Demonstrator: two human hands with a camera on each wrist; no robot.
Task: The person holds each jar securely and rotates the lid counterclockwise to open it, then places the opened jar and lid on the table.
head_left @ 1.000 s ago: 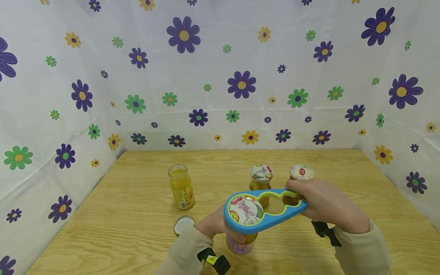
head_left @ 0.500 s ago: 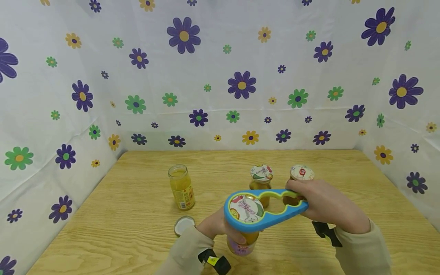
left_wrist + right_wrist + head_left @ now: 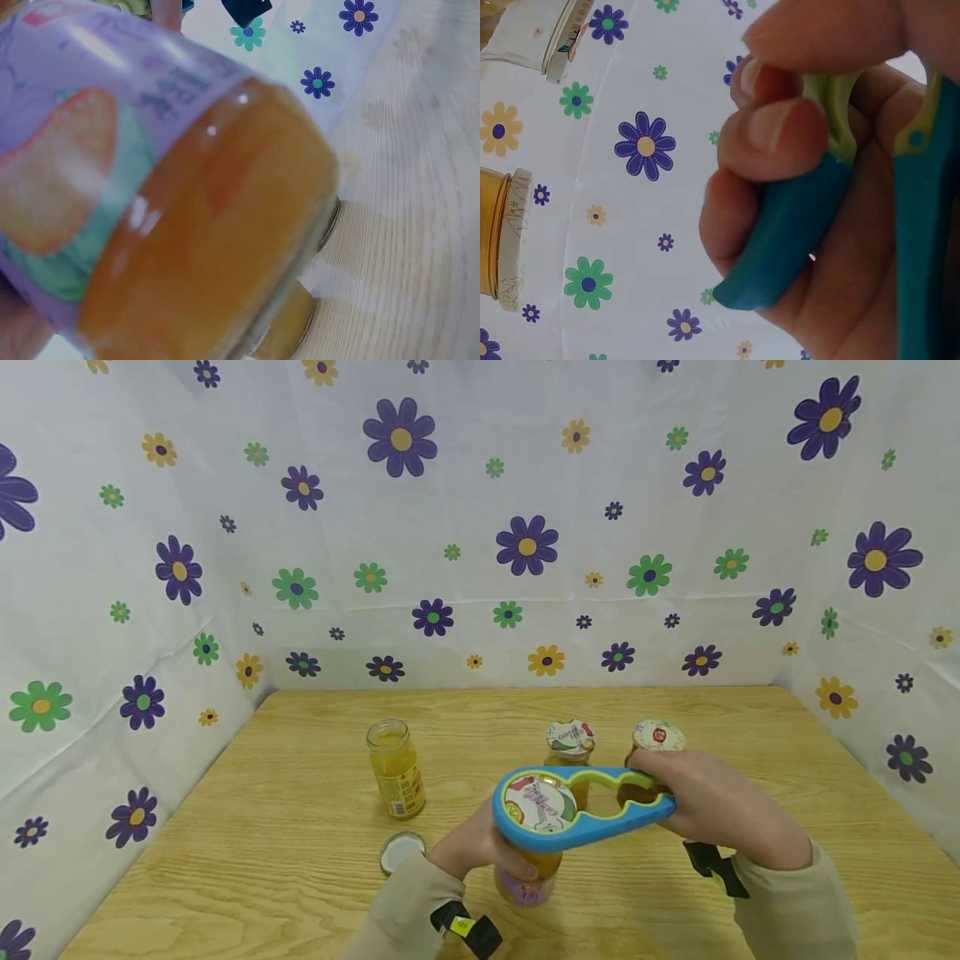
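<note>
We see the left hand [image 3: 480, 850] curled round the jar [image 3: 525, 891], thumb across its front, over the near part of the table [image 3: 262, 835]; whether the jar's base touches the table we cannot tell. The wide end of the blue opener [image 3: 603, 829] sits around the jar's printed lid [image 3: 540, 803], and we see the right hand [image 3: 712, 797] with fingers and thumb bent round the narrow end. From the left wrist we see the jar close up, orange contents beside a purple label. Beyond the opener we have a centre jar [image 3: 570, 737], partly hidden by it, and a right jar [image 3: 658, 736] just behind the right hand, both lidded. To the left we see an open jar [image 3: 397, 777], upright, with yellow contents, and a loose lid [image 3: 401, 850], pale side up, just beside the left sleeve [image 3: 411, 903]
</note>
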